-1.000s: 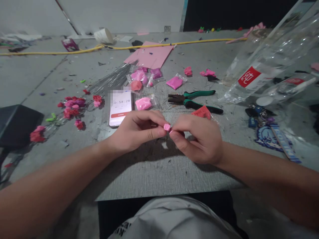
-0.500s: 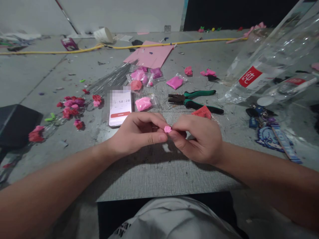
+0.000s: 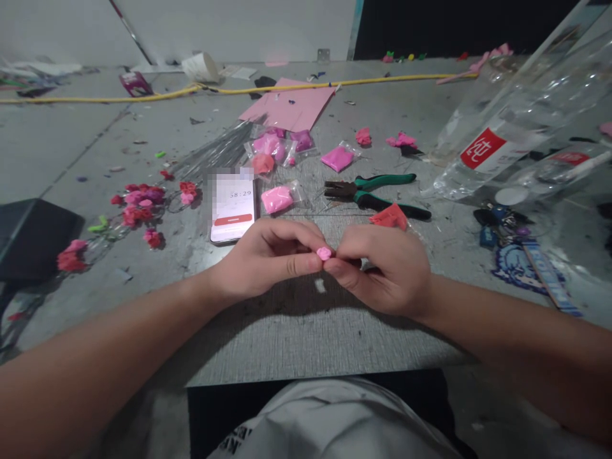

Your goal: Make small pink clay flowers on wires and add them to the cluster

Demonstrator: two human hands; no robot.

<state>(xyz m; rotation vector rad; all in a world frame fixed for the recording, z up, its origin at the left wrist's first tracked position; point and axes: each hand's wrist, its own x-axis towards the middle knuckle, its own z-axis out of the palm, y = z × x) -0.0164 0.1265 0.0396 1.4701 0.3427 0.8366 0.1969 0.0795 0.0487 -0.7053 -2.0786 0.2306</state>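
A small lump of pink modelling clay [image 3: 324, 254] is pinched between my two hands above the grey board [image 3: 287, 347]. My left hand [image 3: 275, 255] grips its left side between thumb and index finger. From the right, my right hand [image 3: 385, 268] presses on it with thumb and fingertips. Just beyond my hands lie a packet of pink clay [image 3: 277, 199], a red clay packet [image 3: 389, 217] and pliers [image 3: 366, 191] with green and black handles. A lit phone [image 3: 233, 213] showing a timer rests by my left hand.
Clay flowers on wires [image 3: 141, 204] lie at the left, near a dark box [image 3: 38, 239]. Large clear plastic bottles [image 3: 482, 150] and a bunch of keys [image 3: 502, 223] are on the right. Behind are more clay packets [image 3: 272, 145], pink card [image 3: 291, 105] and a yellow cable [image 3: 268, 91].
The pink clay has turned slightly between my fingertips and its outline looks different. Both hands keep their pinch in nearly the same place. The view has shifted a little.
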